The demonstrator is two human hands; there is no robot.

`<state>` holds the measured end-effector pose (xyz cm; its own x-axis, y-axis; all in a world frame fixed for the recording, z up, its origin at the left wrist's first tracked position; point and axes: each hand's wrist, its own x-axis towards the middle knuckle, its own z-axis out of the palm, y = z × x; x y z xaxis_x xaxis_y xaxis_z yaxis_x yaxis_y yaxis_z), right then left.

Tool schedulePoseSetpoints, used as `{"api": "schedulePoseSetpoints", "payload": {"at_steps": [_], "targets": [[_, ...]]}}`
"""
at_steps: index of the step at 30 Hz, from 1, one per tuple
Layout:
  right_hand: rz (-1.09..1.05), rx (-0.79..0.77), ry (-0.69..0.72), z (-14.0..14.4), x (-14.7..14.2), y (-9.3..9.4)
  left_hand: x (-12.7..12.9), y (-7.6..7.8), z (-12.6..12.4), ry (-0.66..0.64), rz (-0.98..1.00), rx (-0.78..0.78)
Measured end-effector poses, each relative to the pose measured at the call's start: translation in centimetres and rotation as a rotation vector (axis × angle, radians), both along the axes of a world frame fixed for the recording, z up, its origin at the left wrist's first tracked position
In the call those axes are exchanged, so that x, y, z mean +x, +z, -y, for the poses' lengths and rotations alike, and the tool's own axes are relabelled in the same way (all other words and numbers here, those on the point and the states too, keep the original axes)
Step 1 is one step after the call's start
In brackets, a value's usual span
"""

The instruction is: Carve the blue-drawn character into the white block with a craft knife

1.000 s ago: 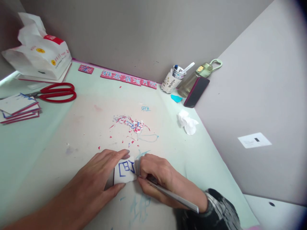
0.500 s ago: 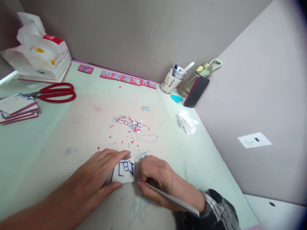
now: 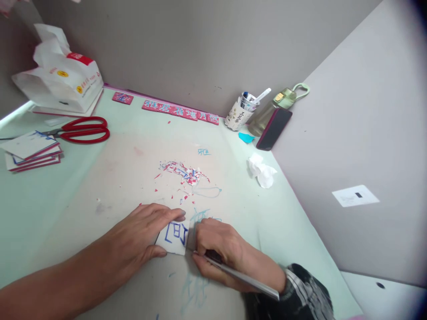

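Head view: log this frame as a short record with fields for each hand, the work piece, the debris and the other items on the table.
left hand: flat on the table, thumb and fingers pinning the card
right hand: grips a slim metal tool, tip at the card's right edge
card: small, white, blue outlined character
scraps: red, white and blue bits beyond the hands
left side: scissors, card stack, tissue pack
far edge: red strips
right corner: cup, bottle, phone, crumpled tissue
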<state>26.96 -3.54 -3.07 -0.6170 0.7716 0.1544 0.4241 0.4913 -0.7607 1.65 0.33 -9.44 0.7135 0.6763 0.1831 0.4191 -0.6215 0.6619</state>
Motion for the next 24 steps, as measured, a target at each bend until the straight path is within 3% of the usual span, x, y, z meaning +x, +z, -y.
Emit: {"api": "schedulePoseSetpoints", "payload": {"at_steps": [8,17,21,24], "targets": [[0.007,-0.044,-0.071,0.41,-0.31,0.05,0.45,-0.14,0.52,0.066,-0.018,0.020],[-0.016,-0.102,-0.036,0.17,-0.02,0.31,0.58,-0.08,0.33,0.037,0.004,-0.034],[-0.064,-0.252,-0.102,0.27,0.19,0.49,0.57,0.05,0.27,0.049,-0.018,-0.042],[-0.111,-0.366,-0.226,0.48,0.12,0.26,0.63,0.30,0.32,0.056,-0.056,-0.079]]}}
